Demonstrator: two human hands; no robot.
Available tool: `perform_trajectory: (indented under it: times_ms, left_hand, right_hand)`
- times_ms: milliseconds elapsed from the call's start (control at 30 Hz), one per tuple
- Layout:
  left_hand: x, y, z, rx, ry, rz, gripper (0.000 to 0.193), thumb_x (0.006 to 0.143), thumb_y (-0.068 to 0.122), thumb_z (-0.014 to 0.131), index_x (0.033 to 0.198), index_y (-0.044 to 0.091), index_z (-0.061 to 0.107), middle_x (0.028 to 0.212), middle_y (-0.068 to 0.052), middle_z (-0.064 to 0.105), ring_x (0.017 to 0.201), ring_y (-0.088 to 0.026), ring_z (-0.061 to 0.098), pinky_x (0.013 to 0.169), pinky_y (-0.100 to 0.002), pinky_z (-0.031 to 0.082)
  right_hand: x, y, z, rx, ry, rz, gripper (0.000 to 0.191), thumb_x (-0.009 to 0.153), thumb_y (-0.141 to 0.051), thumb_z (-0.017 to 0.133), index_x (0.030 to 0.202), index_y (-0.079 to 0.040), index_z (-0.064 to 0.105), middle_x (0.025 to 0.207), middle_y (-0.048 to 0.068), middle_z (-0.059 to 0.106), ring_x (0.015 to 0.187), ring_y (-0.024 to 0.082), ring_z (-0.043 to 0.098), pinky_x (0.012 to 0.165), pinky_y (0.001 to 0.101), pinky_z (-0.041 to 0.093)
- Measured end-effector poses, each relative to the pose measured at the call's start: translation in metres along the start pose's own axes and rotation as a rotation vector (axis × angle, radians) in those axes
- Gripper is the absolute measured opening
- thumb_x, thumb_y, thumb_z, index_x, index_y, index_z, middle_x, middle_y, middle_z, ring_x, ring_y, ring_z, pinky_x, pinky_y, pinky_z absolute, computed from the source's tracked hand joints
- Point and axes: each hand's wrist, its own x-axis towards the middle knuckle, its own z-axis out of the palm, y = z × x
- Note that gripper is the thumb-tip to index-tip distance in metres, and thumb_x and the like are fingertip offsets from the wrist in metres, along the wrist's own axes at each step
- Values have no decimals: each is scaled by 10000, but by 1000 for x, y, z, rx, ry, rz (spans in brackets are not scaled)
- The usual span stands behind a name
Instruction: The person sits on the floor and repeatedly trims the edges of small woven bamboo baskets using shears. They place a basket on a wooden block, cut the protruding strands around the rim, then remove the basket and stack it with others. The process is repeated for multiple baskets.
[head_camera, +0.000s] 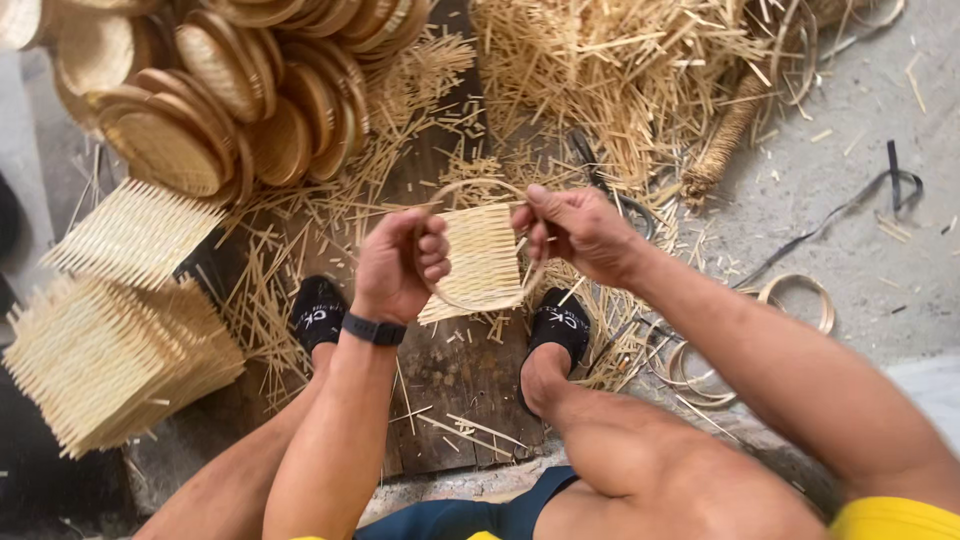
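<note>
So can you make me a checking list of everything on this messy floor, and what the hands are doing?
Surface: dark wooden board under the feet, on a grey concrete floor.
Job's things: a square woven bamboo mat inside a thin round hoop.
Clutter: loose bamboo splints scattered all over; spare hoops lying on the right.
Hands: left hand and right hand both grip the hoop's sides.
Cables: a dark strap on the concrete; whether it is a cable, cannot tell.
Surroundings: finished round trays piled top left; stacked woven mats on the left.
</note>
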Motion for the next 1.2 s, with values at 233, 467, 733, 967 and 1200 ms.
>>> perform_trajectory:
  times_ms: [233, 467, 733, 967, 1200]
  left_hand:
    - [1, 4, 14, 15, 22, -119, 268, 979, 255, 659, 752, 118, 625, 520, 35, 505, 413, -78, 358, 374, -244, 290]
    - [-1, 2, 5, -193, 23, -7, 341, 1002, 226, 683, 703, 111, 568, 486, 42, 460, 383, -78, 343, 337, -244, 247]
    - [9, 8, -7, -152, 174, 0, 332, 971, 241, 642, 681, 85, 603, 509, 35, 437, 438, -83, 374, 394, -245, 266]
    - [17, -8, -29, -170, 154, 3, 432, 968, 260, 695, 596, 149, 507, 461, 72, 367, 397, -71, 286, 355, -241, 209]
    - [19, -14, -37, -164, 271, 55, 339, 965, 310, 712, 709, 121, 594, 536, 68, 417, 459, -62, 335, 403, -215, 256]
  right_hand:
    - [-1, -20, 10, 20, -129, 61, 451, 1079, -334, 606, 709, -77, 586, 588, 3, 464, 546, 140, 432, 536, 319, 367]
    - [2, -25, 27, 7, -6, 99, 399, 1040, -343, 538, 745, -87, 619, 680, 32, 582, 628, 157, 535, 636, 317, 462]
    - [32, -3, 40, 198, 65, 24, 395, 989, -346, 661, 688, -97, 601, 614, 29, 540, 564, 143, 487, 523, 301, 417]
    - [51, 35, 33, 334, 246, 74, 502, 902, -312, 768, 552, -192, 429, 483, -63, 316, 420, 64, 276, 356, 225, 234]
    - [44, 29, 19, 61, 224, 10, 331, 970, -297, 653, 866, 9, 726, 681, 19, 621, 585, 120, 578, 562, 255, 550]
